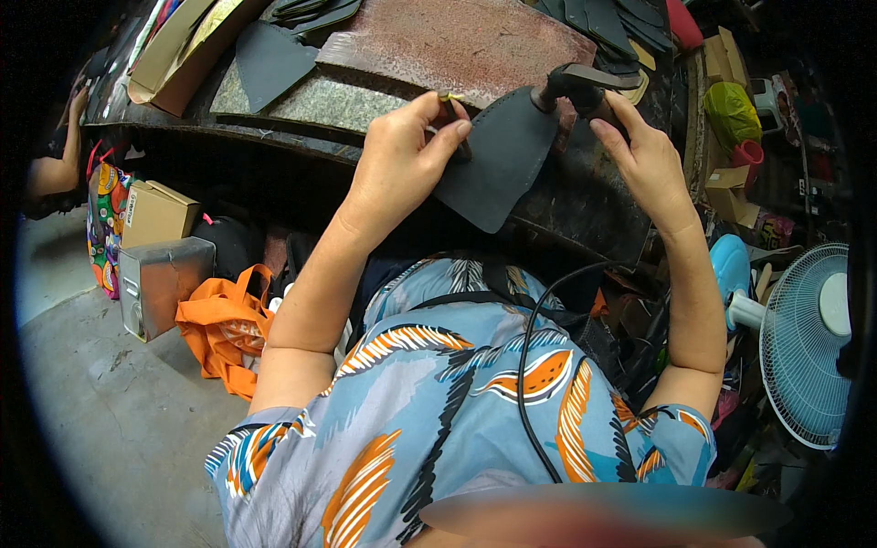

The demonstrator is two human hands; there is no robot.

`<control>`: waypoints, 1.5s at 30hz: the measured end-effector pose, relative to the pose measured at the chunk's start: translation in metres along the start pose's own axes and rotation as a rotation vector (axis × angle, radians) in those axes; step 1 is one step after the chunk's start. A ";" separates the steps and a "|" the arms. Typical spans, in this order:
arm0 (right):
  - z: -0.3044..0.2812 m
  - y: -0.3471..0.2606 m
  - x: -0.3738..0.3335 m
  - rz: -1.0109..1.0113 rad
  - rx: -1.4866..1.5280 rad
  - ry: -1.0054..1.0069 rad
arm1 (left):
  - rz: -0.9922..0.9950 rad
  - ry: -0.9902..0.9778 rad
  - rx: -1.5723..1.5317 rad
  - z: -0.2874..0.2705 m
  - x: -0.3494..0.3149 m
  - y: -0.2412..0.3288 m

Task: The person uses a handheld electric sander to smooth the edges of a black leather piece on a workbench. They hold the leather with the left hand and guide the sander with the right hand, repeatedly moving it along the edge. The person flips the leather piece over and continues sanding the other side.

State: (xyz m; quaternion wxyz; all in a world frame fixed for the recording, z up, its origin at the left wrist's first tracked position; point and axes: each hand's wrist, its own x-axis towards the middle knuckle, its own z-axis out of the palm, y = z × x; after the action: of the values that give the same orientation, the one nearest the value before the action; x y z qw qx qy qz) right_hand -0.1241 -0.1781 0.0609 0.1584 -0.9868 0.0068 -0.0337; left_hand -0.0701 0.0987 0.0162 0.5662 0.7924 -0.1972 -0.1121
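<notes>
My left hand (406, 151) is closed, pinching a slim dark punch-like tool (464, 146) with a yellowish top end. The tool's lower end meets a flat dark grey leather-like piece (502, 164), which has rows of small marks along its edges. The piece overhangs the bench's near edge. My right hand (644, 155) is closed round the dark handle of a hammer (598, 77). Its metal head is bound with black wrapping at the middle, and one end is over the piece's far right corner.
A reddish stone slab (457, 46) and a grey speckled slab (333, 108) lie on the dark bench. Stacked dark pieces (603, 32) are at the back. An orange bag (219, 324) stands left, a fan (808, 342) right. Another person's arm (57, 173) shows at far left.
</notes>
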 end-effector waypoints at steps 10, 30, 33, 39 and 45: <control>-0.004 -0.009 -0.011 0.024 -0.037 -0.021 | 0.240 0.129 -0.251 0.033 0.054 0.002; 0.001 -0.002 -0.006 0.044 -0.018 -0.039 | 0.469 0.150 0.234 0.032 0.073 -0.008; 0.000 -0.002 -0.006 0.044 -0.032 -0.045 | 0.081 0.039 -0.239 0.031 0.080 -0.010; 0.008 0.008 -0.010 -0.048 -0.004 0.035 | 0.126 0.089 -0.272 0.033 0.079 -0.014; -0.006 -0.006 -0.003 0.039 0.024 -0.021 | 0.435 0.125 0.276 0.035 0.075 0.000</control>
State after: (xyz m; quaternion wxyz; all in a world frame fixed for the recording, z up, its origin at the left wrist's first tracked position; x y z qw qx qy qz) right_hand -0.1276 -0.1743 0.0685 0.1710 -0.9848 0.0237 -0.0202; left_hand -0.0167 0.0358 0.0083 0.4747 0.8066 -0.3408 0.0892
